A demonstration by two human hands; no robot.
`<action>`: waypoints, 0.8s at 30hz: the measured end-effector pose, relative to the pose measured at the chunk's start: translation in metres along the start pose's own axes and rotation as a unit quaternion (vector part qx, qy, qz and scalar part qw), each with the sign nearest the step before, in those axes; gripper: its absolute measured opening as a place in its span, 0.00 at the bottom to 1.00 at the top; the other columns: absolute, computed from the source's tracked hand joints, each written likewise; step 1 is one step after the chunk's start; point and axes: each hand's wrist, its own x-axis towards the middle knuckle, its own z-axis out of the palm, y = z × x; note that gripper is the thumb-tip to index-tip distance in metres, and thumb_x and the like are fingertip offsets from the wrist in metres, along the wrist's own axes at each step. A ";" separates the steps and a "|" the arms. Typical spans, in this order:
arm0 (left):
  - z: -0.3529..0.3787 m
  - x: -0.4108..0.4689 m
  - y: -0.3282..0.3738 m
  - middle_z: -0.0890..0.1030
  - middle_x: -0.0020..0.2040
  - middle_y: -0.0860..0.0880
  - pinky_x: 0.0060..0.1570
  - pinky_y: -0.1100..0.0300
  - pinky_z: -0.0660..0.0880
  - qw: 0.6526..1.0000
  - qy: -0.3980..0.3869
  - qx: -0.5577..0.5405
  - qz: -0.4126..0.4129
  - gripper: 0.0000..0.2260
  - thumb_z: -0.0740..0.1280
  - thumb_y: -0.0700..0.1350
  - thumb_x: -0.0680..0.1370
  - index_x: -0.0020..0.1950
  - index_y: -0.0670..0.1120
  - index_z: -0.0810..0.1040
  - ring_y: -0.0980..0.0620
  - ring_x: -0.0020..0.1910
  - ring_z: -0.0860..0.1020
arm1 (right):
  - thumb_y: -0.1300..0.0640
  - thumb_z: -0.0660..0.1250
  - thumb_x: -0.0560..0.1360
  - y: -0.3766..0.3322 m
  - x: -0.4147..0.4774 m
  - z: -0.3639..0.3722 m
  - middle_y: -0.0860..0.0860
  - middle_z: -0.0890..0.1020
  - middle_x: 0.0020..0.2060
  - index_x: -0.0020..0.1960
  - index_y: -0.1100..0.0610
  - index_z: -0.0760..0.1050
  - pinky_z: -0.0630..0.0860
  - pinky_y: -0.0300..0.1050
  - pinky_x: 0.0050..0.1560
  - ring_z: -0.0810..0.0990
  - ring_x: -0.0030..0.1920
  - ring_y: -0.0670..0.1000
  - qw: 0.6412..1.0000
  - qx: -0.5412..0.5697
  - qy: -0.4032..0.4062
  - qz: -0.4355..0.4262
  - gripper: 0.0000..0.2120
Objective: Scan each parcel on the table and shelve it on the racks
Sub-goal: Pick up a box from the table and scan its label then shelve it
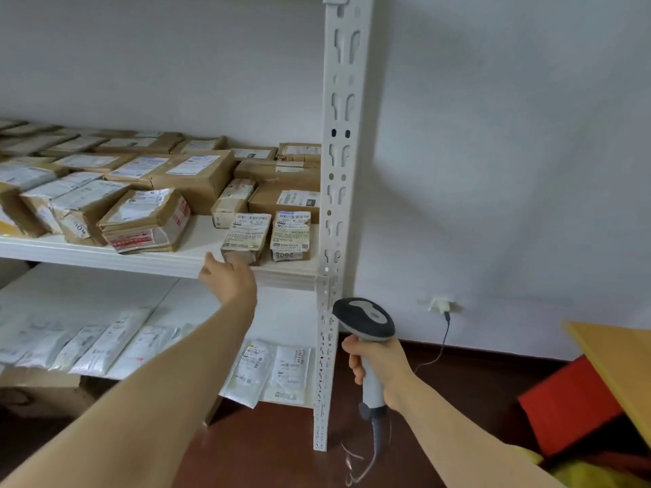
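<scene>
- The left hand [229,281] is stretched to the front edge of the upper shelf [197,250]. It is at the near end of a small parcel [246,234] that lies flat there with its label up. This parcel is just beside another labelled parcel [290,236], which is next to the white upright [340,170] of the rack.
- The fingers of this hand are hidden behind the back of the hand, and only the thumb stands free above. I cannot tell if they pinch the end of the parcel or only touch it.
- The right hand [378,369] has its fingers wrapped round the grip of the scanner [364,320]. It holds the scanner low, beside the upright, and the cable [433,357] hangs down toward the floor.
- The step in hand seems to be the shelving of this small parcel. To do it well, push it straight back with flat fingers until its whole base is on the shelf and nothing overhangs the front edge.
- Set it parallel to its neighbour, touching or just beside it, with the label up so that it can be read later.
- Take care not to knock the taped box [144,223] on the left, which sits at an angle close to the edge.
- Hold the scanner away from the upright, so that the cable does not catch on it.
</scene>
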 end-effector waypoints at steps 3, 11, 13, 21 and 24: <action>0.017 -0.058 -0.021 0.60 0.74 0.39 0.67 0.50 0.63 0.998 -0.048 -0.017 -0.048 0.23 0.54 0.40 0.81 0.77 0.41 0.59 0.38 0.68 0.67 | 0.68 0.70 0.73 0.006 -0.017 -0.030 0.58 0.76 0.27 0.40 0.65 0.78 0.71 0.42 0.27 0.71 0.24 0.51 0.997 0.064 0.033 0.005 0.03; 0.105 -0.304 -0.045 0.83 0.42 0.44 0.50 0.54 0.75 0.767 -0.610 0.084 -0.180 0.16 0.53 0.44 0.81 0.55 0.40 0.79 0.47 0.42 0.80 | 0.61 0.75 0.70 0.021 -0.083 -0.199 0.58 0.79 0.35 0.47 0.61 0.79 0.79 0.51 0.38 0.79 0.35 0.56 0.953 0.218 0.207 -0.026 0.08; 0.122 -0.365 -0.045 0.82 0.43 0.46 0.48 0.56 0.74 0.655 -0.727 0.097 -0.182 0.14 0.57 0.44 0.76 0.54 0.42 0.79 0.50 0.41 0.79 | 0.59 0.76 0.69 0.028 -0.107 -0.251 0.64 0.82 0.39 0.51 0.60 0.77 0.80 0.62 0.45 0.83 0.40 0.64 0.938 0.255 0.235 -0.023 0.14; 0.179 -0.548 -0.054 0.82 0.56 0.45 0.57 0.58 0.76 0.464 -0.862 0.196 -0.056 0.24 0.71 0.29 0.69 0.64 0.39 0.77 0.50 0.54 0.80 | 0.49 0.76 0.69 0.070 -0.202 -0.424 0.59 0.79 0.54 0.60 0.59 0.76 0.75 0.64 0.60 0.79 0.55 0.62 0.850 0.331 0.409 -0.019 0.24; 0.197 -0.603 -0.061 0.82 0.55 0.45 0.62 0.52 0.75 0.451 -0.859 0.242 -0.017 0.27 0.76 0.32 0.65 0.64 0.40 0.77 0.48 0.56 0.80 | 0.52 0.78 0.68 0.087 -0.233 -0.465 0.59 0.78 0.52 0.58 0.61 0.72 0.75 0.64 0.59 0.78 0.56 0.62 0.825 0.324 0.463 -0.017 0.25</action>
